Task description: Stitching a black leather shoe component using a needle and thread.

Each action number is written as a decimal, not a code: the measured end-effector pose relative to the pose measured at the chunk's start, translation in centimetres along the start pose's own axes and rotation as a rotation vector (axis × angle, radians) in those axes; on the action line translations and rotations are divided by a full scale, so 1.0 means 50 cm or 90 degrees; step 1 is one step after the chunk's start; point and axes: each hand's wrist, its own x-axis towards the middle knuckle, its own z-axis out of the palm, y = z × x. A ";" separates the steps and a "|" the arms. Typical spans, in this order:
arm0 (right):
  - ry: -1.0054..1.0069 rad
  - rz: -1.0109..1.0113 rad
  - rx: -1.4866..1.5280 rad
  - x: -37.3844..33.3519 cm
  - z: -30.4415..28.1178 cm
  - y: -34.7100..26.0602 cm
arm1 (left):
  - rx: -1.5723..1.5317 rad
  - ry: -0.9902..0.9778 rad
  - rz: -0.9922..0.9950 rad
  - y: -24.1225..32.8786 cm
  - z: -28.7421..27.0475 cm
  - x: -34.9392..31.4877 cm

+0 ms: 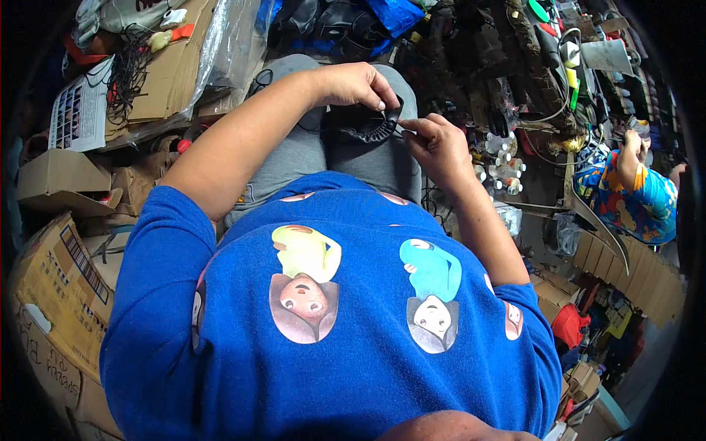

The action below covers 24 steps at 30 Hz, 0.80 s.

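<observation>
On my grey-trousered lap lies a black, leather-like piece [376, 135] with a ribbed, gathered-looking curved edge; its exact kind does not show. My left hand [359, 86] bends over it from above, fingertips closed at its upper side, where a small pale thin bit shows under them. Close by on the right, my right hand [440, 145] is pinched, thumb and forefinger together at the piece's right edge. Between those fingers runs a thin light strand [400, 131], too fine to tell whether it is thread or a needle.
Flattened cardboard [165, 84] with black cords lies at the upper left, above cardboard boxes [62, 180]. Several small white-capped bottles [506, 165] stand to the right. Beyond them is another person in colourful clothing [632, 191]. Black bags [331, 26] sit ahead of my knees.
</observation>
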 end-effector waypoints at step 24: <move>-0.149 0.006 0.208 0.060 -0.008 0.087 | 0.180 -0.035 0.069 0.004 -0.008 0.018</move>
